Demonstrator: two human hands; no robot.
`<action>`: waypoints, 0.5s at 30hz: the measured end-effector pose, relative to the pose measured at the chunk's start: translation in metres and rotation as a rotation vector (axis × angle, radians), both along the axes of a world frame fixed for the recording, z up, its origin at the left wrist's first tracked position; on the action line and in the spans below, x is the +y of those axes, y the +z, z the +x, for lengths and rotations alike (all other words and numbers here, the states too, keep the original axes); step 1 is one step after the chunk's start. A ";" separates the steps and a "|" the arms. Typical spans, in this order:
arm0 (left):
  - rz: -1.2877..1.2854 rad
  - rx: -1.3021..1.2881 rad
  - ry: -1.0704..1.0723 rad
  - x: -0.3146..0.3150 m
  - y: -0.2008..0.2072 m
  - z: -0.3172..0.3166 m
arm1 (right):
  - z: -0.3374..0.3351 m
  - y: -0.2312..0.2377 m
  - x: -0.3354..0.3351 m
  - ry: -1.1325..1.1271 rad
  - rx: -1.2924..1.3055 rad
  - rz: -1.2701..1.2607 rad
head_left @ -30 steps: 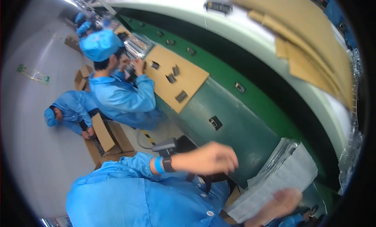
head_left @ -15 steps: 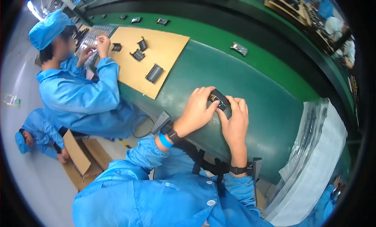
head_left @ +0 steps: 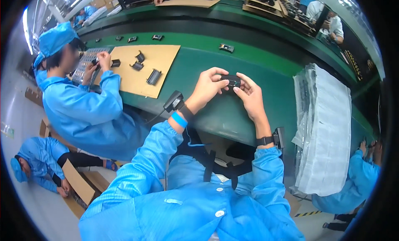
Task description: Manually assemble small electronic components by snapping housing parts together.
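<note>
Between my two hands is a small black plastic housing (head_left: 231, 80) with some electronic parts showing in its open side. My left hand (head_left: 210, 86) grips its left end, thumb laid across the face. On the right end, my right hand (head_left: 250, 94) closes its fingers round the back, with the thumb at the lower edge. The housing is held above the green work table (head_left: 199, 60), and my fingers cover both its ends.
A tan board (head_left: 143, 81) with several black plastic shells (head_left: 153, 77) lies at the left. Beyond my hands, a small assembled unit (head_left: 226, 47) sits on a green belt (head_left: 266, 60). White packing sheets (head_left: 326, 129) are stacked at right. A co-worker (head_left: 83, 104) in blue works at left.
The view has turned and tipped up, so more of the far benches shows. The housing now sits more level between my hands, which both keep hold of it.
</note>
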State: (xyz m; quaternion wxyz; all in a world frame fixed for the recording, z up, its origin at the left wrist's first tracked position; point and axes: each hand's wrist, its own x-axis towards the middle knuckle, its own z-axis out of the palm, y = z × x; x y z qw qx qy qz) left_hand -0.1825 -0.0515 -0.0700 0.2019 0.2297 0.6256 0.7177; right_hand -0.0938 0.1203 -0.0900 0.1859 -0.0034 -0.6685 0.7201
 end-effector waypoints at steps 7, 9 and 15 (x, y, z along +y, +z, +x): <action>0.051 0.048 -0.086 0.040 0.025 0.017 | 0.020 0.016 0.031 -0.167 0.073 -0.044; 0.020 0.121 -0.075 0.052 0.025 0.015 | 0.026 0.017 0.040 -0.177 0.078 -0.043; 0.088 0.066 -0.154 0.098 0.018 0.012 | 0.028 0.012 0.059 -0.333 0.085 -0.129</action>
